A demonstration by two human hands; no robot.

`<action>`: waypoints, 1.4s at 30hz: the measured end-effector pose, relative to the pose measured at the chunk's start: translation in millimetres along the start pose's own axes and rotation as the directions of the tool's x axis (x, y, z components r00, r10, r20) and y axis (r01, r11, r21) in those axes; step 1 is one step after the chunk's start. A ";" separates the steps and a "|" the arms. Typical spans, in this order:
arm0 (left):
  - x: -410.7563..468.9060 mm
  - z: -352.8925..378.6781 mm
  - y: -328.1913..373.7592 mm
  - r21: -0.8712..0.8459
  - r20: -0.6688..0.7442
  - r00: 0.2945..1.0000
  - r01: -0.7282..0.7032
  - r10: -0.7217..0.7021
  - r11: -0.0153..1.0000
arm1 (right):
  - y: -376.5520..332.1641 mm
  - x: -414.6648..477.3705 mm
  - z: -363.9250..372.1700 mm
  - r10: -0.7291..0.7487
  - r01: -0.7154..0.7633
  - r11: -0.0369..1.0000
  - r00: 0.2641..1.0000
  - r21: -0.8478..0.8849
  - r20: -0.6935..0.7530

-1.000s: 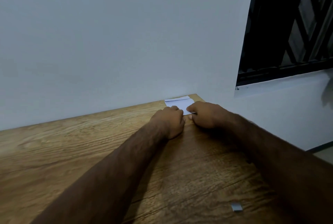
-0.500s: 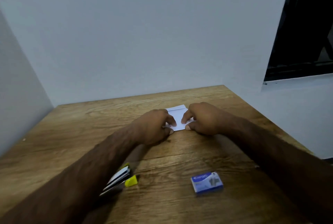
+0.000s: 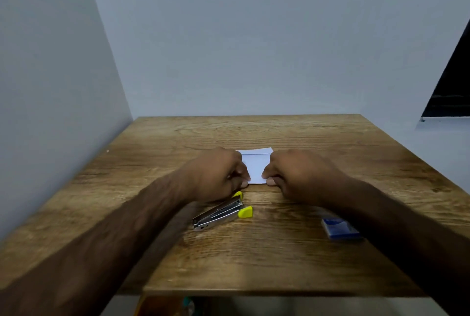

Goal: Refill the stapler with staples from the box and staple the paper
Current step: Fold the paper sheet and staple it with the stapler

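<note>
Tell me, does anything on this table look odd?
The stapler lies splayed open on the table, its yellow ends apart. The far edges of the folded paper do not quite line up.

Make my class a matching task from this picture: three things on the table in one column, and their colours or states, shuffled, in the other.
Things
1. paper
2. stapler
3. box

Colour or state
a. blue, lying untouched
b. white, pinched by left hand and right hand
c. silver and yellow, lying untouched

Pairs: 1-b; 2-c; 3-a
</note>
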State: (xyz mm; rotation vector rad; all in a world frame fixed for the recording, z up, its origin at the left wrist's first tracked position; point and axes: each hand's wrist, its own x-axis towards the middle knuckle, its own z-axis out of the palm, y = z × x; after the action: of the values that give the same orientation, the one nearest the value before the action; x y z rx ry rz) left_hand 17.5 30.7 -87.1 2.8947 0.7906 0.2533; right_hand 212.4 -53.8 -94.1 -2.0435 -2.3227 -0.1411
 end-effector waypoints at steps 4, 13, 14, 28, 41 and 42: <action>-1.7 1.4 -2.8 -0.080 -0.024 1.000 -0.002 0.000 0.997 | -9.9 -10.1 -10.3 0.070 -0.070 0.997 0.997 0.020 0.025; -12.1 14.0 -13.6 -0.270 -0.177 0.983 -0.104 0.057 0.957 | -71.8 -41.3 -19.2 -0.167 0.127 0.937 0.981 0.325 0.099; -13.8 15.2 -14.6 -0.292 -0.187 0.981 -0.110 0.056 0.950 | -74.2 -39.8 -18.1 -0.165 0.126 0.940 0.981 0.317 0.100; -20.3 27.8 -17.0 -0.406 -0.253 0.967 -0.092 -0.015 0.909 | -71.6 -35.2 -8.5 -0.095 0.089 0.914 0.995 0.397 -0.006; -20.2 30.8 -15.1 -0.353 -0.309 0.951 -0.143 0.029 0.925 | -51.5 -44.5 -3.0 0.038 0.091 0.705 0.985 0.704 -0.166; -19.7 31.6 -15.9 -0.332 -0.314 0.949 -0.139 0.030 0.933 | -48.1 -45.2 -4.5 0.071 0.084 0.627 0.984 0.774 -0.164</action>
State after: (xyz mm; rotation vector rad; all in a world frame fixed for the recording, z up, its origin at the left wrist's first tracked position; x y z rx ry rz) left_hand -0.9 31.6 -123.1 2.5815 0.5842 0.7826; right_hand 170.4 -104.9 -95.7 -1.4754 -1.7770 0.5728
